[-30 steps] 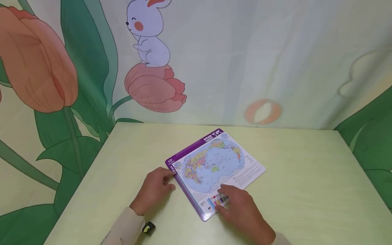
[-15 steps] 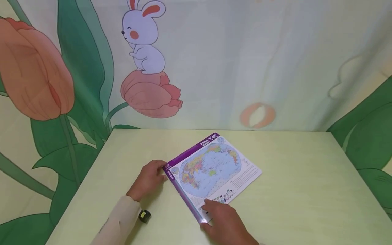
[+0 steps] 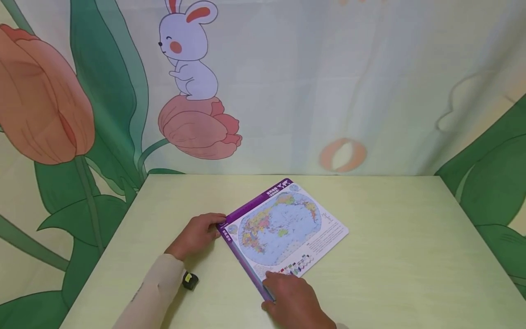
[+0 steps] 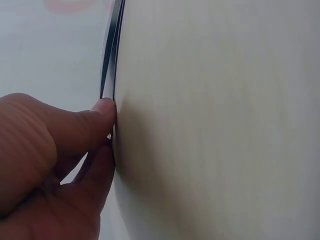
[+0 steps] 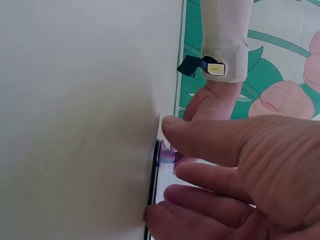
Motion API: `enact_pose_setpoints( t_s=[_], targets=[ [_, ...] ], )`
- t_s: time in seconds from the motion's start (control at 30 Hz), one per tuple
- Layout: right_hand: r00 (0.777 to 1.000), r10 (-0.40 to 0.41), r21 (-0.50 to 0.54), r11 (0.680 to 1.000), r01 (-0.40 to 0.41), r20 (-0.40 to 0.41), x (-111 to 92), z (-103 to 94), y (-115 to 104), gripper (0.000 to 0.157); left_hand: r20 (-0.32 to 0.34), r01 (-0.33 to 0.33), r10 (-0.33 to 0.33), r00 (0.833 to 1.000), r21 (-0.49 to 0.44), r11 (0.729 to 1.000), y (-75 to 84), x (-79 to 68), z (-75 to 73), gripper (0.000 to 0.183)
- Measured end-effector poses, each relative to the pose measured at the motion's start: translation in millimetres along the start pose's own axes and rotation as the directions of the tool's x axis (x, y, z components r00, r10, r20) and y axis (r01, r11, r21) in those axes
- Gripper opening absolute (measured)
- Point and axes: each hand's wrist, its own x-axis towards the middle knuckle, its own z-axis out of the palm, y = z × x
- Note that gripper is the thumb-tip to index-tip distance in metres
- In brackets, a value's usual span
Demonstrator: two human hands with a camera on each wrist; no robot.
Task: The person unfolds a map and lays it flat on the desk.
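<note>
A thin rectangular world map board (image 3: 283, 228) with a purple border lies turned at an angle on the table. My left hand (image 3: 196, 234) is at its left corner, with index finger and thumb bent around the corner. The left wrist view shows the tips of the left fingers (image 4: 102, 132) at the board's edge, where two thin layers stand slightly apart. Over the near corner is my right hand (image 3: 293, 297), its index finger on the printed face and its thumb by the edge. In the right wrist view, the right fingers (image 5: 200, 200) are loosely bent and spread from the thumb.
The pale table (image 3: 394, 237) reaches back to a curtain (image 3: 287, 82) printed with tulips and a rabbit. A small black wrist camera (image 3: 190, 280) sits on my left sleeve (image 3: 154, 288).
My left hand has slid forward along the board's edge to its left corner. The right hand has shifted left and nearer, toward the near corner. The head view has tilted slightly.
</note>
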Motion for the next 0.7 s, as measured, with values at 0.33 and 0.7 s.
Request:
enact_pose_setpoints(
  t_s=[0.33, 0.7],
  targets=[
    [0.999, -0.011, 0.008, 1.000, 0.012, -0.036, 1.2, 1.8, 1.8, 0.019, 0.019, -0.026, 0.025, 1.000, 0.032, 0.999, 4.6, 2.7, -3.2, 0.043],
    [0.999, -0.026, 0.003, 1.000, 0.026, -0.032, 1.2, -1.1, 4.5, 0.019, 0.022, -0.015, 0.014, 1.000, 0.056, 0.998, 12.7, 2.0, -5.3, 0.045]
  ],
)
